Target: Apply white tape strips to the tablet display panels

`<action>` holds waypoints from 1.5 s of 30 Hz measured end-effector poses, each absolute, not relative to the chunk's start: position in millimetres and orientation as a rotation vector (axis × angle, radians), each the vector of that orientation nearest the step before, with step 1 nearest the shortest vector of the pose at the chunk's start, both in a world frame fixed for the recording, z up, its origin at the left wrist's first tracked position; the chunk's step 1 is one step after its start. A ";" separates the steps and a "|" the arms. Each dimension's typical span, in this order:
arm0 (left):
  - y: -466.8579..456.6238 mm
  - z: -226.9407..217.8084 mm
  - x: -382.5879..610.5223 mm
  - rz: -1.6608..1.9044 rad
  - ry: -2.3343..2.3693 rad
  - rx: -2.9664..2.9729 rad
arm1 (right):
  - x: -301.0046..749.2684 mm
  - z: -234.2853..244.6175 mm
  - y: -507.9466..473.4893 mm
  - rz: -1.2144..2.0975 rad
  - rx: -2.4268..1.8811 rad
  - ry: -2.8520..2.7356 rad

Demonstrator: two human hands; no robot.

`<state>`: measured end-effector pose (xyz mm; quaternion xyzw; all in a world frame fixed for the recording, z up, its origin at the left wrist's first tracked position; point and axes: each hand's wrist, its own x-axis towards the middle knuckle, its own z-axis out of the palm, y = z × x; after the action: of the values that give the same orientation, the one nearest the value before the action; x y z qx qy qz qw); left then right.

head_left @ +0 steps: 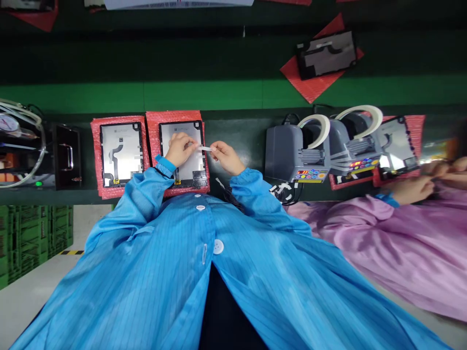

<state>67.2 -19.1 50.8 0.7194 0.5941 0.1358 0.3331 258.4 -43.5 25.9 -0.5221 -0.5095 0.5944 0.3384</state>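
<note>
A short strip of white tape (206,148) stretches between my two hands, over the right edge of a tablet screen panel (189,167). My left hand (180,148) is above that panel, its fingertips closed at the strip's left end. Just off the panel's right side, my right hand (226,156) pinches the other end of the tape. The panel lies with its silver back up, with a black frame, on red bubble wrap (155,127). To its left, a second panel (127,148) lies on its own red wrap.
Two grey tape dispensers (286,153) (352,146) stand to the right, with tape scraps (286,192) before one. Another panel (326,54) lies at the back on red wrap. A co-worker's hand (410,188) is at far right. A black machine (66,158) stands left.
</note>
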 end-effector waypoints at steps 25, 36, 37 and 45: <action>-30.6 50.5 94.7 0.110 1.738 1.827 | 243.5 5.0 -31.2 1.210 -1.721 -1.562; -33.3 48.7 95.4 0.097 1.790 1.843 | 242.4 3.3 -30.2 1.652 -1.857 -1.066; -32.3 49.8 94.5 0.108 1.812 1.828 | 243.0 5.1 -31.2 1.761 -1.838 -0.946; -48.7 54.6 10.4 0.379 2.231 1.671 | 239.1 6.3 -42.6 1.690 -1.664 -0.806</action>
<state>10.4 -48.7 54.6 0.5860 0.7824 0.1328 0.1637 239.1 -42.6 6.3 -0.6310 -0.3054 0.6409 0.3129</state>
